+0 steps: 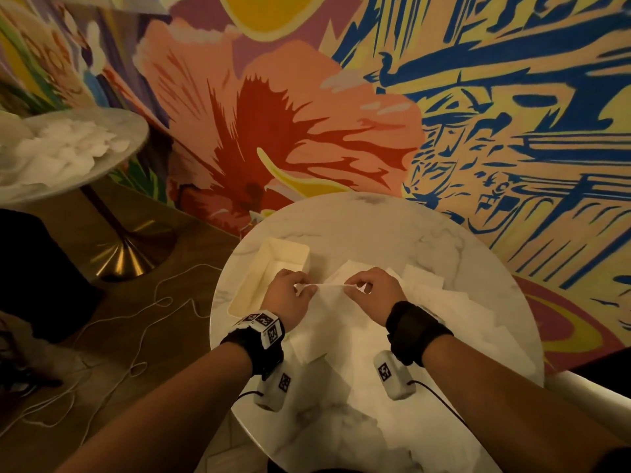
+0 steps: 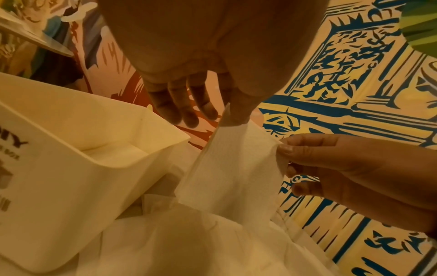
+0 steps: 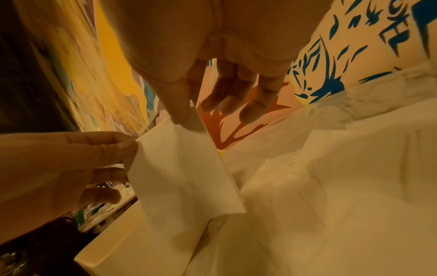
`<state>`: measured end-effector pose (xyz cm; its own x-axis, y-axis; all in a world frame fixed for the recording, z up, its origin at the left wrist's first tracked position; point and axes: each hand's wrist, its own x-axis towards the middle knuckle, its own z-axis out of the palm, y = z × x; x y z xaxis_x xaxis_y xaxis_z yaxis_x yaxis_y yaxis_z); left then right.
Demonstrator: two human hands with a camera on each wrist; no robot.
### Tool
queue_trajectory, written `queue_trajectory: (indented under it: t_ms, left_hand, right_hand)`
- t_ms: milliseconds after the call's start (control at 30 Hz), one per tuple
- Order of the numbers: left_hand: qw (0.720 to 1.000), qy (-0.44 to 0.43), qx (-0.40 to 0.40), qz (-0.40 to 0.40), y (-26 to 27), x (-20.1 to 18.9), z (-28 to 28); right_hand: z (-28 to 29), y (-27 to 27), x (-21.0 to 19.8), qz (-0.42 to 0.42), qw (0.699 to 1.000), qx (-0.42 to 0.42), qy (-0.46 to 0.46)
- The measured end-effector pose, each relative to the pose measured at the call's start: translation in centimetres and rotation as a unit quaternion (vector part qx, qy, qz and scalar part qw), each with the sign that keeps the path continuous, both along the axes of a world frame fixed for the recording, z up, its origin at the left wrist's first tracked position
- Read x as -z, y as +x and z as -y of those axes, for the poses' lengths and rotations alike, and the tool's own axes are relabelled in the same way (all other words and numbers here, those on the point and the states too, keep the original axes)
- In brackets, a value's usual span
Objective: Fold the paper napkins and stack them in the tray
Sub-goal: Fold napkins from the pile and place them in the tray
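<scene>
Bright mural wall point(image 1: 375, 97) of orange flowers and blue strokes rises behind a round marble worktop point(image 1: 375, 227), and above that worktop both hands hold one paper napkin point(image 1: 327, 295) up in the air. At the left hand point(image 1: 290, 295), the grip is a pinch of thumb against forefinger on the napkin's upper left corner, with the other fingers point(image 2: 182, 104) hanging loosely curled behind it and touching nothing. At the right hand point(image 1: 374, 290), the grip is the same kind of pinch on the upper right corner, thumb and forefinger closed on the paper, remaining fingers point(image 3: 236, 89) spread loose beyond it. Between the two pinches the top edge is drawn taut and roughly level, and the sheet hangs down from it; the wrist views show it as a white embossed sheet point(image 2: 231, 168). Both palms face down, wrists raised clear of the worktop, forearms coming in from the near edge, each with a black wrist strap and a small marked camera unit. Under the hanging sheet lies a spread of loose white napkins point(image 1: 461, 302) across the middle and right of the worktop. Just left of the left hand stands a cream tray point(image 1: 252, 285), open-topped. Farther left, well apart, a second round table point(image 1: 112, 158) carries a heap of white paper point(image 1: 61, 151), and a cord trails over the wooden floor.
</scene>
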<state>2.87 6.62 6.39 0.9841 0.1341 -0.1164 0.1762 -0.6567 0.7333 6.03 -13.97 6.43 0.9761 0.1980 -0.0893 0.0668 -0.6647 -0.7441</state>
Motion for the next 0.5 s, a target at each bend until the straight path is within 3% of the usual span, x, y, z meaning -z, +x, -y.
queue_trajectory:
  t_ms: [100, 267, 500]
  left_hand:
    - [0.999, -0.035, 0.022, -0.013, -0.1, -0.7, 0.8]
    - [0.995, -0.008, 0.095, -0.009, 0.1, -2.0, 1.9]
    - [0.998, -0.035, 0.047, 0.009, 0.8, -1.9, 0.4]
  right_hand:
    - [0.1, -0.1, -0.5, -0.003, 0.999, -0.014, 0.036]
    - [-0.1, -0.3, -1.2, -0.019, 0.998, -0.054, 0.03]
    - [1.4, 0.5, -0.8, -0.049, 0.994, 0.034, 0.089]
